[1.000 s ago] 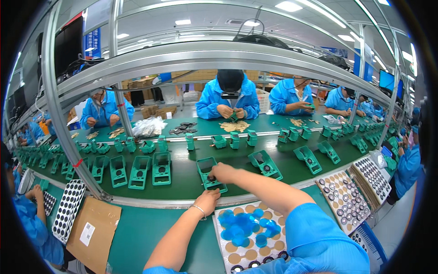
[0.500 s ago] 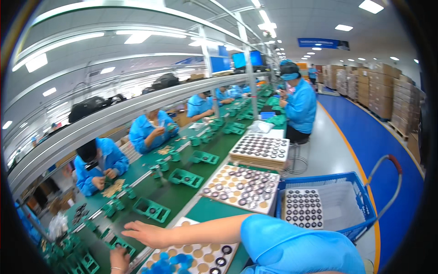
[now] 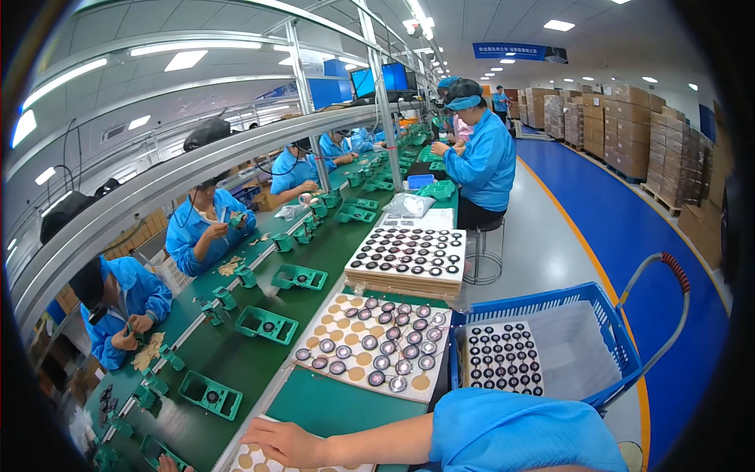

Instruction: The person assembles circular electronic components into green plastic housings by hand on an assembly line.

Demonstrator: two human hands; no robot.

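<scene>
My right hand [image 3: 285, 445] reaches in from the right and lies over the upper left corner of the near white tray [image 3: 346, 470]. Its fingers are extended and slightly bent, with nothing visible in them; their undersides are hidden. Only a little of my left hand [image 3: 167, 465] shows at the lower edge, against a green plastic housing [image 3: 155, 451] on the belt. Its grip is out of sight. Tan round pads [image 3: 250, 459] dot the near tray. Beyond it, another white tray [image 3: 314, 332] carries round black speakers [image 3: 381, 362] with thin wires and more tan pads.
Green housings [image 3: 211, 395] line the dark green belt [image 3: 244, 362]. Stacked speaker trays [image 3: 405, 252] stand farther along. At right is a blue basket [image 3: 543, 295] with a metal handle [image 3: 668, 346]. Co-workers in blue sit across the belt; another co-worker [image 3: 480, 165] sits ahead on this side.
The view has shifted. My right hand has drawn back from above the belt to the near tray. My left hand has slipped mostly below the lower edge, and the blue pieces there are out of view.
</scene>
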